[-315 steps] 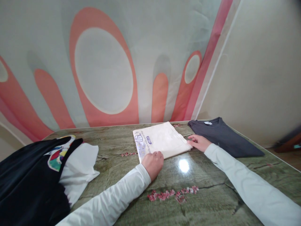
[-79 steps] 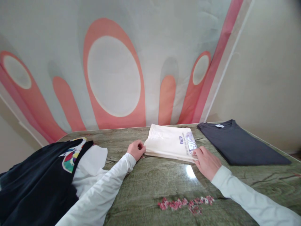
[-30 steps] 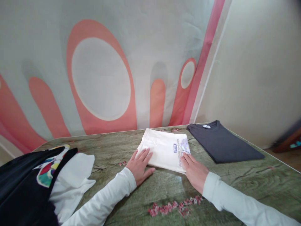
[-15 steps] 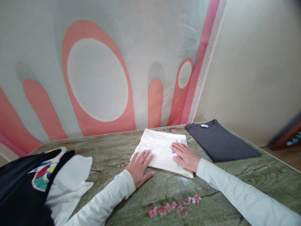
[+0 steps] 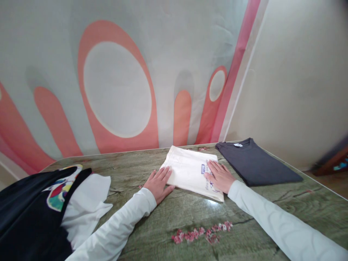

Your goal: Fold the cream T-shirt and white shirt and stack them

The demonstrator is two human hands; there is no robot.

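A folded cream-white garment (image 5: 187,168), probably a T-shirt, lies flat on the table with blue printing near its right side. My left hand (image 5: 159,185) rests on its left edge, fingers stretched out and partly on the cloth, thumb near the table. Flat over the printed right part lies my right hand (image 5: 219,177), fingers extended, hiding some of the lettering. Just right of it sits a neatly folded dark grey T-shirt (image 5: 255,163) with a white label at its collar. Neither hand grips anything.
At the left, a heap of clothes holds a black garment (image 5: 29,214) with a colourful print and a white garment (image 5: 88,203). The wood-patterned table (image 5: 152,235) has pink blossom decoration. Behind it stands a wall covering (image 5: 168,47) with coral shapes.
Both hands have slid outward slightly over the white garment, uncovering more of the blue print. Its left side looks flatter and straighter. The view has shifted a little.
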